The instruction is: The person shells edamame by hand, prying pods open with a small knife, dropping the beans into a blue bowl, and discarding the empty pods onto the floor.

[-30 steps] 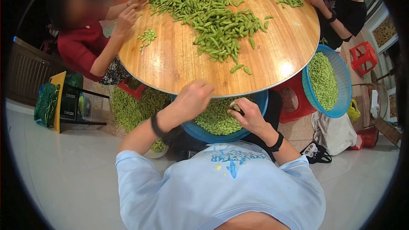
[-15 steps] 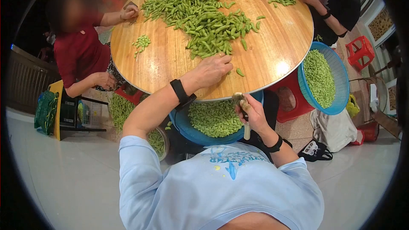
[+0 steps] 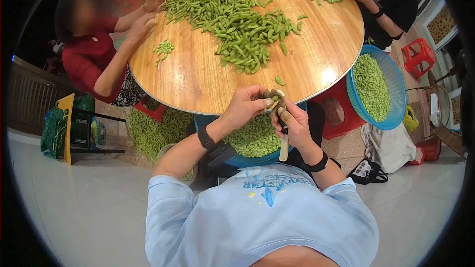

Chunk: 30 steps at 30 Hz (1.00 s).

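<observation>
My left hand (image 3: pixel 247 106) is closed in a pinch on a green soybean pod (image 3: pixel 275 99), just past the table's near edge. Touching the same spot, my right hand (image 3: pixel 293 122) is wrapped round a small tool with a pale handle (image 3: pixel 283 151) and a dark middle; its working end is hidden by the fingers. Both hands are above a blue basket (image 3: pixel 271 158) of shelled green beans (image 3: pixel 253 137). On the round wooden table (image 3: pixel 193 79) lies a big heap of soybean pods (image 3: pixel 237 34), with one loose pod (image 3: pixel 279 80) nearer me.
Shelled beans (image 3: pixel 163 48) lie at the table's left, by a person in red (image 3: pixel 94 62). Another person in black (image 3: pixel 393 7) works at the right. A second blue basket (image 3: pixel 398 99) of beans rests near a red stool (image 3: pixel 341 118). Pods (image 3: pixel 158 131) cover the floor at left.
My left hand has come back from the pod heap to meet my right hand, now with a pod. The person in red has raised a lowered hand to the table edge.
</observation>
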Available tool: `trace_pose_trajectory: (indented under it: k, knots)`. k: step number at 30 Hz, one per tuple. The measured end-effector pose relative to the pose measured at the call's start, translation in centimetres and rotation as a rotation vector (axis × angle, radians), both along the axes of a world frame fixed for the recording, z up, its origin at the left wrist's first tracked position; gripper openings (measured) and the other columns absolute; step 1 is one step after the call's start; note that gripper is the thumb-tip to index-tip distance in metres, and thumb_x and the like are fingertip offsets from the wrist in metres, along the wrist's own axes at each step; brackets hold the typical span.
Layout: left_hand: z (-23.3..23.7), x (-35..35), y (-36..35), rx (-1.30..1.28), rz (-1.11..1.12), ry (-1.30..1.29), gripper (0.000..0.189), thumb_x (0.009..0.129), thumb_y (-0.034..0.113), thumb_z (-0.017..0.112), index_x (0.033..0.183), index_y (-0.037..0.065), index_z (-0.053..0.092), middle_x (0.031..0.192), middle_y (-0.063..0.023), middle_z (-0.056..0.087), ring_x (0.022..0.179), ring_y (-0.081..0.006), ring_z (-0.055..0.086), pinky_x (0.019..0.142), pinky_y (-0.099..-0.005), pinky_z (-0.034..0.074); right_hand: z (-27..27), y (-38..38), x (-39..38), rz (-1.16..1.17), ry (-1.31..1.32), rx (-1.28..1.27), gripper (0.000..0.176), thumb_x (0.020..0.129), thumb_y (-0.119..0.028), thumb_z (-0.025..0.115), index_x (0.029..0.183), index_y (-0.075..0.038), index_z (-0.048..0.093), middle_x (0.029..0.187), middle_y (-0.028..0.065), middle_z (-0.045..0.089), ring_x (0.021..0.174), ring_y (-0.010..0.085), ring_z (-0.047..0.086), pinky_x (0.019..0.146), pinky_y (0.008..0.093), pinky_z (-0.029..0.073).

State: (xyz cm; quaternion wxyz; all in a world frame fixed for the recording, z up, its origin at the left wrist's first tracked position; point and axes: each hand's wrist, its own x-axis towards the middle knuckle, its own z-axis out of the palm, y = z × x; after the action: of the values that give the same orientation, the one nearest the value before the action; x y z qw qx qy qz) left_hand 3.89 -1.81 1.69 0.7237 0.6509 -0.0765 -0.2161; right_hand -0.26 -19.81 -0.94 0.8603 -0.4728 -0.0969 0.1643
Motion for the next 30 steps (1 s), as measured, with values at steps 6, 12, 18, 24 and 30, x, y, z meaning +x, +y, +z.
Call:
trace_pose_trajectory:
  k: [6,12,18,24,30]
  knots:
    - [0.7,-0.6,0.2,-0.124,0.074,0.023,0.013,0.085,0.006,0.065,0.096,0.000,0.062,0.075,-0.0003,0.059,0.056,-0.0029,0.047,0.046,-0.0170,0.034,0.0,0.4,0.0,0.033,-0.023,0.006,0.042,0.097,-0.010,0.043,0.138,-0.002,0.038,0.079,0.0043,0.052,0.058,0.0071,0.045,0.043,0.0192,0.038]
    - [-0.4,-0.3,1.2,-0.197,0.019,0.095,0.014,0.085,0.005,0.065,0.098,0.001,0.061,0.081,-0.0004,0.059,0.061,-0.0037,0.049,0.049,-0.0174,0.036,0.1,0.2,0.3,0.056,-0.016,-0.032,0.039,0.096,-0.010,0.047,0.133,-0.001,0.045,0.077,0.0043,0.053,0.054,0.0069,0.043,0.043,0.0188,0.037]
    - [-1.3,0.0,2.1,-0.572,-0.208,0.505,0.015,0.085,0.006,0.065,0.098,0.002,0.060,0.081,0.0006,0.058,0.062,-0.0070,0.051,0.051,-0.0191,0.040,0.6,-0.5,0.3,0.228,0.267,0.256,0.033,0.094,-0.010,0.052,0.126,-0.002,0.051,0.080,0.0063,0.055,0.056,0.0076,0.044,0.042,0.0184,0.036]
    - [0.6,-0.8,1.6,0.461,-0.012,-1.011,0.026,0.073,0.002,0.065,0.098,-0.003,0.059,0.077,-0.0133,0.055,0.069,-0.0260,0.060,0.057,-0.0326,0.047,1.2,0.0,-0.2,0.221,0.425,0.309,0.034,0.094,-0.012,0.053,0.127,-0.006,0.048,0.085,0.0072,0.053,0.057,0.0081,0.042,0.042,0.0178,0.035]
    - [1.0,-2.2,2.3,0.655,0.067,-1.178,0.019,0.078,0.008,0.063,0.095,-0.001,0.060,0.073,-0.0137,0.055,0.066,-0.0305,0.059,0.056,-0.0401,0.046,0.2,0.9,-0.5,0.223,0.459,0.329,0.038,0.093,-0.012,0.054,0.130,-0.016,0.046,0.085,0.0049,0.049,0.054,0.0068,0.038,0.038,0.0166,0.031]
